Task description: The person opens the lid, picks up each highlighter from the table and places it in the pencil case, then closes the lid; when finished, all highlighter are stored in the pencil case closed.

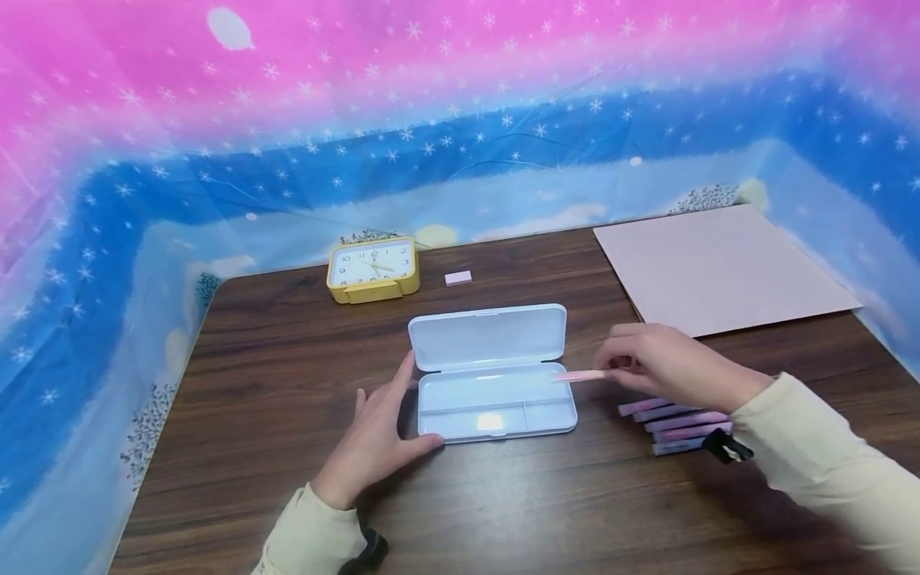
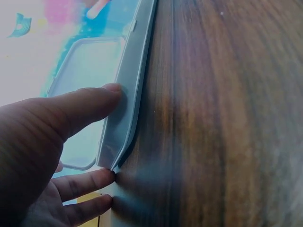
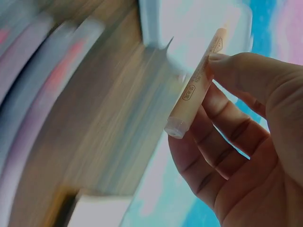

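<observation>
An open white pencil case [image 1: 473,391] lies on the dark wooden table, its lid [image 1: 489,339] tilted up at the back. Inside are a long compartment and two smaller front ones. My left hand [image 1: 377,435] holds the case's left end, thumb on the front wall [image 2: 124,97] and fingers around the side and back corner. My right hand [image 1: 672,367] pinches a slim peach-pink pen [image 3: 194,87] between thumb and fingers. In the head view its far end overlaps the case's right edge. Several pink, purple and bluish pens [image 1: 676,421] lie beneath the right wrist.
A yellow clock [image 1: 374,271] stands behind the case to the left. Beside it is a small pale pink eraser-like block [image 1: 458,278]. A large pale pink board [image 1: 726,271] covers the back right of the table. Patterned cloth hangs around the table.
</observation>
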The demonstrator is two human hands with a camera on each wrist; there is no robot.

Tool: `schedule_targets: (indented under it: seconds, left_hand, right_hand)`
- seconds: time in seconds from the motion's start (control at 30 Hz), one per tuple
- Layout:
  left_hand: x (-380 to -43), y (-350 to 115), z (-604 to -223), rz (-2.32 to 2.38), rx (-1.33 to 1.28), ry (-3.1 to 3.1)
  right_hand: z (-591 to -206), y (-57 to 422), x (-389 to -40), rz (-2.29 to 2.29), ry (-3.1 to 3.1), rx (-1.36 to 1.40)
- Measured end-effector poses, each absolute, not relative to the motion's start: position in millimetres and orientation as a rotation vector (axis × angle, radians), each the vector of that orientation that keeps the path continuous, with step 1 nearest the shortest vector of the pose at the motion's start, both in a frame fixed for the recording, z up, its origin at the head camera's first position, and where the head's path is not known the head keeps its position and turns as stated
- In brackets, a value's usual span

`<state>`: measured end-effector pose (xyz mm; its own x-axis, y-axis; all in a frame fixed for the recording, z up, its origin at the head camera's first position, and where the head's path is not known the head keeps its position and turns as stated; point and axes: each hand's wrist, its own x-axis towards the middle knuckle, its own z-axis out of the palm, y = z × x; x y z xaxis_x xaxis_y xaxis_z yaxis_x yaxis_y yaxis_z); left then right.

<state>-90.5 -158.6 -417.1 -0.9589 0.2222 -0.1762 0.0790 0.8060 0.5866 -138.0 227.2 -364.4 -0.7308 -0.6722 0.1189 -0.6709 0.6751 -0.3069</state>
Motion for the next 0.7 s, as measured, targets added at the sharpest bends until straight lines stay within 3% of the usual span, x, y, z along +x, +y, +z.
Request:
schedule_targets:
  seconds: [0.33, 0.7]
  left_hand:
    - [-89.4, -158.9, -418.9, 0.878, 0.252, 2.778]
    - [-88.5, -158.3, -418.8, 0.885, 0.249, 2.785]
  right_hand:
    - [-372.4, 160.6, -144.5, -0.531, 2.79, -1.224]
    - [-390.2, 125.7, -143.8, -0.483, 2.751, -1.161]
